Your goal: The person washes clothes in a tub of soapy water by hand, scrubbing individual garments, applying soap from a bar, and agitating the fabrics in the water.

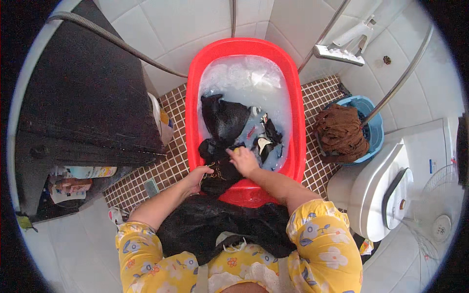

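A wet black garment (221,177) with gold markings is draped over the near end of a red tub (299,117). At its left edge my left hand (197,177) is closed on the fabric. My right hand (244,161) presses against the cloth, its fingers round a small yellow piece (237,151) that looks like soap, mostly hidden. Farther in, another black bulge of cloth (227,119) rises from the cloudy, sudsy water (244,73). Black-and-white laundry (266,141) floats to its right.
Right of the tub stands a blue basin (375,132) with brown cloth (339,132) heaped in it. A white toilet (376,195) is at the right. A black cabinet (88,93) and a grey hose (122,45) are on the left. A squeegee (342,53) leans by the wall.
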Demonstrator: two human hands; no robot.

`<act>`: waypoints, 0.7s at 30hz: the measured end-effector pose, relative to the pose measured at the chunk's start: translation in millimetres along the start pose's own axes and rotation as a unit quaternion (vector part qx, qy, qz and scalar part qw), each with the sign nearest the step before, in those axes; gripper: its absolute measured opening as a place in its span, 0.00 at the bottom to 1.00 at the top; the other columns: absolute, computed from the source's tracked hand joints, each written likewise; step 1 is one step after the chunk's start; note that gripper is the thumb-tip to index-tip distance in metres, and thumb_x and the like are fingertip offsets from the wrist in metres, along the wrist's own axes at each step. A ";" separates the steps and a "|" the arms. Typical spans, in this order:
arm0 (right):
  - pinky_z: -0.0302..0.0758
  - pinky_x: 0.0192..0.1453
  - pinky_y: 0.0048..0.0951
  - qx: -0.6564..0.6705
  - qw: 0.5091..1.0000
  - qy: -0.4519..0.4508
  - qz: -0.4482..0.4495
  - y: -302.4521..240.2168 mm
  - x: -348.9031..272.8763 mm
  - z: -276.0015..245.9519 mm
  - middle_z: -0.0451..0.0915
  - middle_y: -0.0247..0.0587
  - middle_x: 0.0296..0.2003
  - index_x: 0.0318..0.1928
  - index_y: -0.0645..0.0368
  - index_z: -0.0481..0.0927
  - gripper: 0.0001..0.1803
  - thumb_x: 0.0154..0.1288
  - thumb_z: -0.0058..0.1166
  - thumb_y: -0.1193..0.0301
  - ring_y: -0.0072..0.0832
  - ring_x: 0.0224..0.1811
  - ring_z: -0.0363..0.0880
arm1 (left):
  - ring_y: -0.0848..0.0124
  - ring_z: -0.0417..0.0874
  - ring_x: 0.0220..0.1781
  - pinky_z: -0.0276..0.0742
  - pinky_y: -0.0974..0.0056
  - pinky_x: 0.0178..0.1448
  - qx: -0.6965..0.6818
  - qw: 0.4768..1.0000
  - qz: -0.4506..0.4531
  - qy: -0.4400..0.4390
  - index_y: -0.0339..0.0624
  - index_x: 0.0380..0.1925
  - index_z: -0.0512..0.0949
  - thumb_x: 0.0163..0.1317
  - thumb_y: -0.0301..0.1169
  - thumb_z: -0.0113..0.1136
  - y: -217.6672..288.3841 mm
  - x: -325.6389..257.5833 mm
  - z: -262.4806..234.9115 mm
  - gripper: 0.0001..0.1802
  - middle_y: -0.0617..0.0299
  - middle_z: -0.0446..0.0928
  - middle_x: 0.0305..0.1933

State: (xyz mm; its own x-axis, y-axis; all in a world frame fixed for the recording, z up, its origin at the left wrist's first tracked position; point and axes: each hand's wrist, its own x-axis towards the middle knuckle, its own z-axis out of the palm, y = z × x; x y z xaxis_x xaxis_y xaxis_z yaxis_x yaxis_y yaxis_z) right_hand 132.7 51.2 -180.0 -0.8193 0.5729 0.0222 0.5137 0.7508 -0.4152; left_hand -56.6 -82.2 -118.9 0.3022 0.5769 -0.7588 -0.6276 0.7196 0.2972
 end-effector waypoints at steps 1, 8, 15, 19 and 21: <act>0.69 0.45 0.44 -0.005 1.000 0.002 0.031 12.8 0.7 -0.1 0.69 0.49 0.38 0.55 0.44 0.70 0.22 0.58 0.52 0.62 0.45 0.42 0.70 | 0.59 0.80 0.44 0.76 0.54 0.50 0.003 1.000 -0.022 -0.015 0.39 0.47 0.73 0.53 0.37 0.48 -0.1 -1.3 -3.6 0.22 0.53 0.78 0.44; 0.66 0.50 0.48 0.148 0.974 0.080 0.154 21.3 7.7 -7.8 0.70 0.59 0.41 0.56 0.58 0.66 0.23 0.63 0.44 0.62 0.52 0.44 0.69 | 0.58 0.79 0.47 0.72 0.55 0.55 0.008 0.999 0.046 0.026 0.37 0.54 0.68 0.50 0.41 0.48 1.5 -9.6 -5.3 0.30 0.51 0.77 0.48; 0.64 0.51 0.44 0.274 0.959 0.063 -0.031 -81.2 8.9 -3.3 0.68 0.53 0.44 0.59 0.62 0.63 0.25 0.61 0.45 0.69 0.49 0.47 0.66 | 0.59 0.80 0.43 0.73 0.56 0.53 -0.050 0.998 0.013 0.035 0.36 0.45 0.73 0.49 0.37 0.47 5.3 -5.6 -16.4 0.24 0.51 0.79 0.41; 0.64 0.49 0.44 0.208 0.977 0.050 -0.013 -77.7 10.6 -4.9 0.68 0.49 0.44 0.57 0.54 0.66 0.22 0.61 0.46 0.68 0.46 0.47 0.67 | 0.59 0.81 0.39 0.76 0.56 0.49 -0.042 0.997 0.024 0.057 0.35 0.40 0.74 0.48 0.36 0.46 4.6 -3.9 -10.6 0.22 0.50 0.79 0.38; 0.65 0.47 0.44 0.158 0.986 0.056 -0.015 -66.9 13.4 -0.4 0.68 0.50 0.43 0.57 0.50 0.67 0.22 0.61 0.48 0.65 0.45 0.46 0.67 | 0.59 0.81 0.38 0.76 0.57 0.48 -0.029 0.999 0.025 0.037 0.34 0.40 0.75 0.47 0.36 0.46 3.8 0.2 -11.2 0.22 0.50 0.80 0.38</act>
State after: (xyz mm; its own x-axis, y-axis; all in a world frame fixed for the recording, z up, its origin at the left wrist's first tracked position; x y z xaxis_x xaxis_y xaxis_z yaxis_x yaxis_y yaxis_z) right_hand 87.5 8.8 -151.6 -0.7907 0.5977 0.1325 0.3697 0.6386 -0.6749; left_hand -67.0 -83.7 -124.4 0.2173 0.5802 -0.7850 -0.6816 0.6659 0.3035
